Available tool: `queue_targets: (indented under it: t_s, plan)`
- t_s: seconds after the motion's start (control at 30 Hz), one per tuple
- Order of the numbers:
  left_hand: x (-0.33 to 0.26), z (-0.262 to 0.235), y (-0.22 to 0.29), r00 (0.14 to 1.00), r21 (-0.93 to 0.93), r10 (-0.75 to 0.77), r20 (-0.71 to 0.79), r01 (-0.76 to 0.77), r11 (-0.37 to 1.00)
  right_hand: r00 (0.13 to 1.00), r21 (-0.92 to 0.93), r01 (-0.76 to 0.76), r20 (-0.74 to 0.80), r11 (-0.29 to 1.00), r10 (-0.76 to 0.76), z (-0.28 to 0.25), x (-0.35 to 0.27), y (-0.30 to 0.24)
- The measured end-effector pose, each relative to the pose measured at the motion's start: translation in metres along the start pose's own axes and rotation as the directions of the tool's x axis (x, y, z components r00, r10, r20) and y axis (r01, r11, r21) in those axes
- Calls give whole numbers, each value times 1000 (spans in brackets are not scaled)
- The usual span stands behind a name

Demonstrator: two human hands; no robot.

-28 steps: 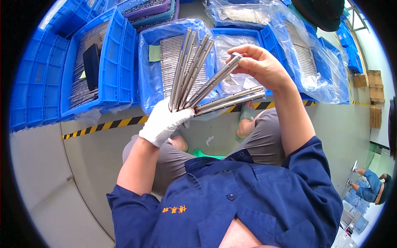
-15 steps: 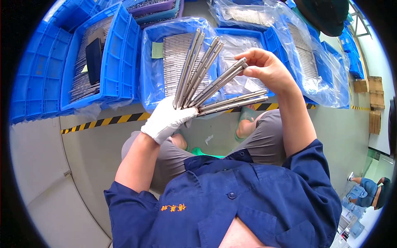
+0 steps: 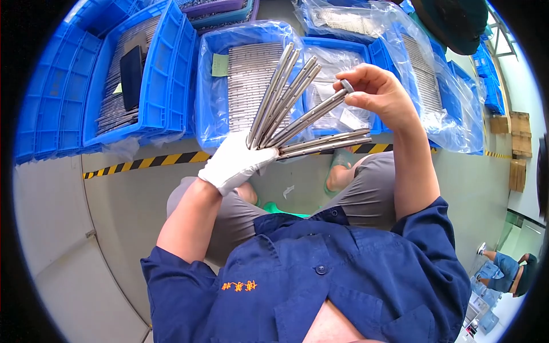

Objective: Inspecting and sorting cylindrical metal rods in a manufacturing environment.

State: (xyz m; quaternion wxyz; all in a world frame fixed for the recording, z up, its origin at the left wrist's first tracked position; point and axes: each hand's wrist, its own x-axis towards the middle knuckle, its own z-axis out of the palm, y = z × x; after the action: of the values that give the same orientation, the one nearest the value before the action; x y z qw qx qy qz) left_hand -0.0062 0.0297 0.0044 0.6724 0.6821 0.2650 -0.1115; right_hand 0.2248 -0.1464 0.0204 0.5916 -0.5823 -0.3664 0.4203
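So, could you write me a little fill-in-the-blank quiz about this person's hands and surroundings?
The left hand, holding metal rods, wears a glove coloured ____.
The right hand has a small dark piece between its fingers and its ____.
The striped floor tape is black and ____.

Missing words: white; thumb; yellow.

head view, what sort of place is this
Likely a factory workshop or parts store: blue plastic crates hold rows of metal rods, yellow-and-black floor tape marks a line, and the gloved left hand holds a fan of similar rods.
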Motion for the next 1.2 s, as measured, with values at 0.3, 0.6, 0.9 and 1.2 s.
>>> queue_targets:
  t_s: [0.3, 0.6, 0.9, 1.2]
  plan:
    - [-3, -4, 1, 999, -24, 24, -42, -25, 999, 992, -86, -122, -55, 989, 117, -3, -1, 3]
    - [-6, 1, 5, 991, -71, 8, 130, 1, 997, 996, 247, -90, 21, 965, 88, -1, 7, 11]
    - [-5, 3, -1, 991, -84, -8, 134, 19, 996, 995, 38, -95, 9, 995, 95, -2, 4, 11]
    - [-5, 5, -2, 990, -42, 42, 132, -37, 998, 1000, 200, -15, -23, 980, 20, -6, 4, 2]
